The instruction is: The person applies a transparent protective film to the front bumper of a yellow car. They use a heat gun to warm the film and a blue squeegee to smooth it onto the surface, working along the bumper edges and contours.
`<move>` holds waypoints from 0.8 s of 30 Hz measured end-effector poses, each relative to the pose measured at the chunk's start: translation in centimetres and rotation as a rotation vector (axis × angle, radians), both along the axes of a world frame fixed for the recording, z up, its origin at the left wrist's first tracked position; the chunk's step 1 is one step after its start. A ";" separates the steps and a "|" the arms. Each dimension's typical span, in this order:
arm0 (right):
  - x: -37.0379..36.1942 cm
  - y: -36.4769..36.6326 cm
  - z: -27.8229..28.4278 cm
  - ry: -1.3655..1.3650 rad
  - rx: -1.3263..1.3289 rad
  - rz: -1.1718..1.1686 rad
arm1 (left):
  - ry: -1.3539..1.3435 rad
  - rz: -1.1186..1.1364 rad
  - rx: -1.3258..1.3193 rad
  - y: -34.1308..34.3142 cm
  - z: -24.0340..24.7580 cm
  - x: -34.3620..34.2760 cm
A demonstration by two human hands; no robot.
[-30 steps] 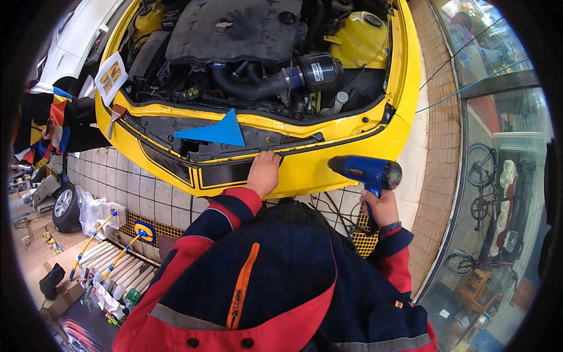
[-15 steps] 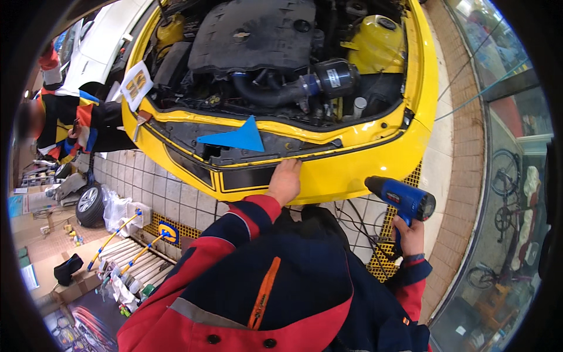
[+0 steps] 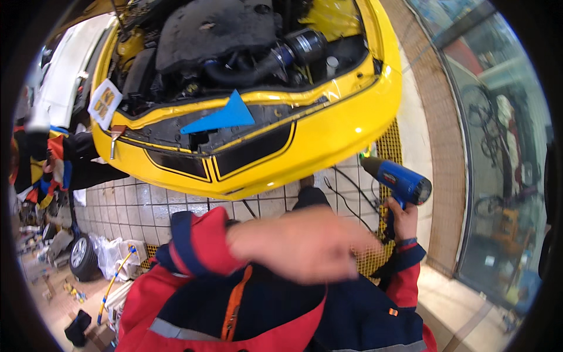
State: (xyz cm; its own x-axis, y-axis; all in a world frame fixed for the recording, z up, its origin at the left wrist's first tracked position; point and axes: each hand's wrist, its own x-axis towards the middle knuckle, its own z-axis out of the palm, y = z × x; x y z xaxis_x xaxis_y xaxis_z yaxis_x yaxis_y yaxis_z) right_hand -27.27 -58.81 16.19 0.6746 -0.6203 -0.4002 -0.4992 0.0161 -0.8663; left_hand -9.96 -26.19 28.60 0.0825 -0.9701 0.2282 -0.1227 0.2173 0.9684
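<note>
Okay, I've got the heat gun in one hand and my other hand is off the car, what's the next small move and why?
Probably bring the left hand to the blue squeegee lying on the yellow bumper. That hand is empty, blurred in mid-air in front of your chest, while the right hand holds the blue heat gun beside the bumper, away from the black stripe panels.

the left hand (image 3: 305, 243) is off the yellow bumper (image 3: 305, 146) now, drawn back blurred across the chest; the blue heat gun (image 3: 399, 180) sits lower right.
</note>
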 end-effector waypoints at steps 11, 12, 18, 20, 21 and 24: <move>-14.8 24.7 -3.6 -0.010 0.149 -0.203 | 0.022 0.210 -0.792 20.3 14.1 -19.0; -16.0 25.9 -3.6 -0.024 0.124 -0.191 | 0.036 0.315 -0.820 21.0 14.5 -20.5; -20.2 28.9 -5.1 -0.001 0.135 -0.201 | 0.205 -0.235 -0.634 27.3 15.6 -19.2; -21.0 29.0 -5.6 -0.015 0.104 -0.158 | 0.311 -0.510 -0.781 27.1 11.9 -15.1; -21.2 29.3 -6.0 -0.031 0.132 -0.147 | 0.394 -0.572 -0.699 26.8 9.5 -12.7; -21.9 30.1 -7.3 -0.008 0.110 -0.164 | 0.362 0.550 -0.049 27.1 -1.3 -10.9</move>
State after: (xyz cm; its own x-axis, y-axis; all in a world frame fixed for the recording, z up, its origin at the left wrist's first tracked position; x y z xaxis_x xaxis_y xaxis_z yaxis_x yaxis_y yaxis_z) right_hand -49.18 -28.73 8.89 0.5713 -0.6752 -0.4667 -0.4751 0.1917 -0.8588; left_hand -20.85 0.90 27.30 0.6428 -0.7539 0.1358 0.1029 0.2606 0.9599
